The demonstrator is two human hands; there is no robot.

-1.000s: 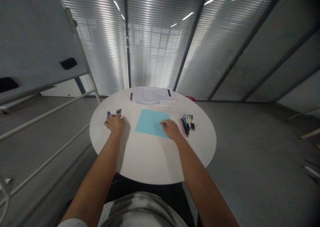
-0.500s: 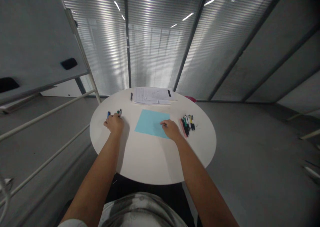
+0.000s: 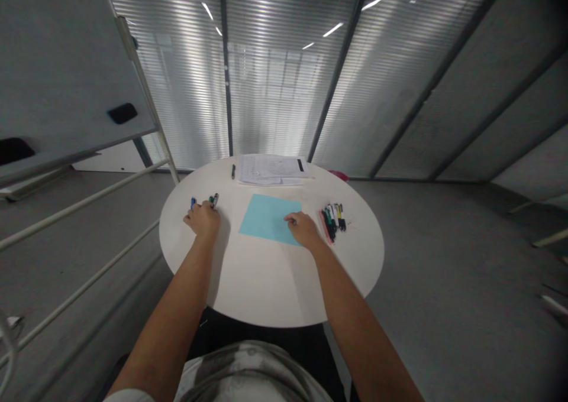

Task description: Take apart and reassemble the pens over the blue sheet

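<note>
On the left part of the table, my left hand [image 3: 203, 218] lies low with its fingers curled over several markers. A blue-ended marker [image 3: 193, 203] pokes out past the fingers on one side, and a white marker [image 3: 215, 200] with a green-ended one [image 3: 210, 200] on the other. My palm hides the rest of them. Over the right side of a light-blue sheet of paper [image 3: 264, 216] is my right hand [image 3: 304, 229], fingers closed in a pinch. Something small and dark shows at its fingertips, too small to name.
A row of several markers [image 3: 333, 219] with a pink strip [image 3: 326, 227] lies right of the sheet on the round white table [image 3: 266, 289]. Printed papers [image 3: 270, 168] and a dark pen [image 3: 233, 171] are at the far edge. A whiteboard stand [image 3: 146, 88] rises at the left.
The white marker's end beyond my left hand has shifted very slightly to the right. My right hand and the blue sheet have kept their places.
</note>
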